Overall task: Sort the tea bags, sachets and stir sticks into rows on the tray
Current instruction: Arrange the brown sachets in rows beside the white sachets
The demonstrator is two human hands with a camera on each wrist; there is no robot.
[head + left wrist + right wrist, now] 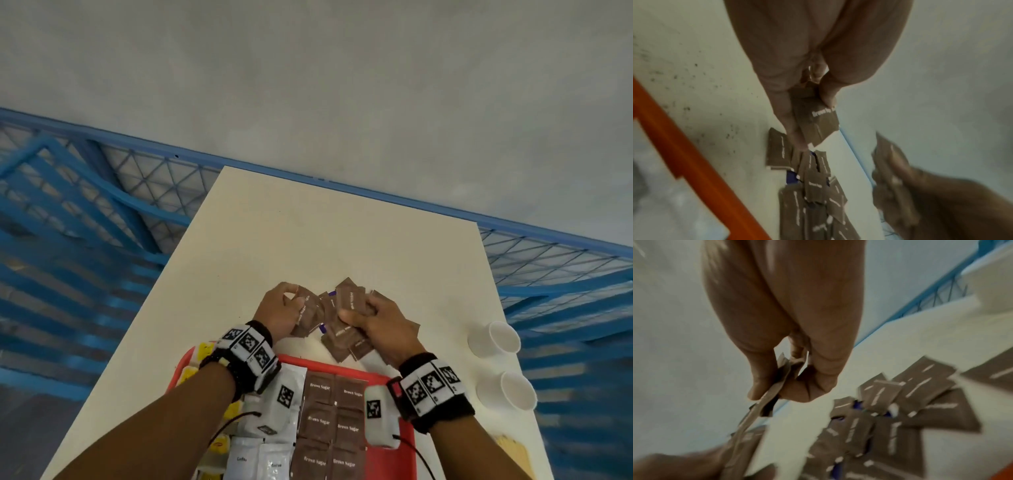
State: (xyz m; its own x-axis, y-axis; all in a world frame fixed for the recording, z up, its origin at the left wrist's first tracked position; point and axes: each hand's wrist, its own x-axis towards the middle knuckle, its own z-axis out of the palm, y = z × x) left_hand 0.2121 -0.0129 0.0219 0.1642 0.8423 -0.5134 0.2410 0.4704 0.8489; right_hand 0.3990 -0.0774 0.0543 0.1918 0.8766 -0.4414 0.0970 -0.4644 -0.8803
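Note:
A loose pile of brown sugar sachets (346, 339) lies on the white table just beyond the red tray (342, 363). My left hand (281, 308) pinches one brown sachet (816, 121) between thumb and fingers, above the pile's left side. At the pile's right side my right hand (376, 318) grips several brown sachets (774, 386) held upright. On the tray, brown sugar sachets (332, 425) lie in two neat columns, with white coffee sachets (260, 460) to their left and yellow tea bags (205, 349) at the left edge. Something blue (791, 178) shows under the pile.
Two white paper cups (503, 337) (517, 390) stand at the table's right edge. A wooden item (513, 448) lies near the front right corner. Blue metal mesh frames (102, 205) surround the table on the left and behind. The far half of the table (325, 233) is bare.

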